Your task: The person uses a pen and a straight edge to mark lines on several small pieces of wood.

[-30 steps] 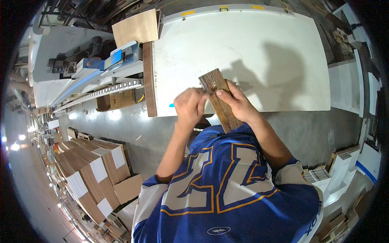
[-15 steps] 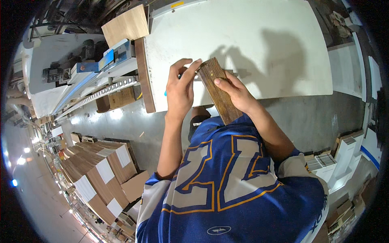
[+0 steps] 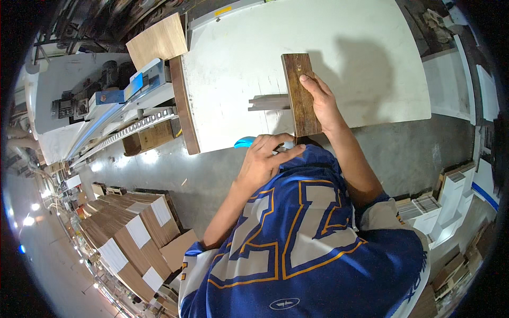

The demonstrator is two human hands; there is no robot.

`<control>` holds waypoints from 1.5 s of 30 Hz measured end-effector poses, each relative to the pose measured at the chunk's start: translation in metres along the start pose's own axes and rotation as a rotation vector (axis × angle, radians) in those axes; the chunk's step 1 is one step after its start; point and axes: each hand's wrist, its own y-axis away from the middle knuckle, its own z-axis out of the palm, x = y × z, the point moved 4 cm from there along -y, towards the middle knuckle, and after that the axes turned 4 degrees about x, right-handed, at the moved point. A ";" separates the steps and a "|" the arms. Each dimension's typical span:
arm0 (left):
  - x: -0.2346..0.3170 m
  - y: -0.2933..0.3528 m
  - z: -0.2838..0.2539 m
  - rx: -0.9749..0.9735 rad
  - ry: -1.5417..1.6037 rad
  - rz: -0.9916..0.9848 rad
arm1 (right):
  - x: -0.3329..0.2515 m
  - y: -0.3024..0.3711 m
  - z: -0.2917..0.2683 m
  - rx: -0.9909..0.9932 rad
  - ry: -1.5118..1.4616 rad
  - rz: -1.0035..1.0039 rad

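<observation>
Head view, surroundings: light plywood panel (image 3: 157, 41) and stacked cartons (image 3: 132, 238) lay left of white table (image 3: 371, 47).
Plank: dark wooden plank (image 3: 300, 94), long, grasped by right hand (image 3: 321, 103).
Left hand (image 3: 263, 161): clenched, perhaps on a blue object (image 3: 245, 142).

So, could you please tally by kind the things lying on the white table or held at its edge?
Dark wooden plank, held by the right hand: 1
Thin grey strip: 1
Blue object, by the left hand: 1
Total: 3

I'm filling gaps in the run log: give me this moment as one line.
right hand: holds dark wooden board on white table | left hand: at table edge by blue object, grip unclear
</observation>
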 end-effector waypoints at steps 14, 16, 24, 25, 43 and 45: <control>-0.016 -0.008 0.002 0.357 0.139 -0.440 | -0.013 0.020 0.030 -0.081 0.243 -0.249; -0.016 -0.015 -0.003 0.344 0.076 -0.394 | -0.011 0.025 0.032 -0.092 0.312 -0.280; -0.039 -0.046 -0.050 0.650 0.109 -0.544 | 0.002 0.045 0.046 -0.307 0.466 -0.335; -0.046 -0.050 -0.056 0.691 0.184 -0.607 | 0.002 0.046 0.046 -0.309 0.453 -0.345; -0.057 -0.023 -0.055 0.803 0.316 -0.688 | -0.007 0.057 0.043 -0.365 0.671 -0.377; -0.060 -0.020 -0.060 0.835 0.423 -0.676 | -0.011 0.059 0.044 -0.344 0.732 -0.445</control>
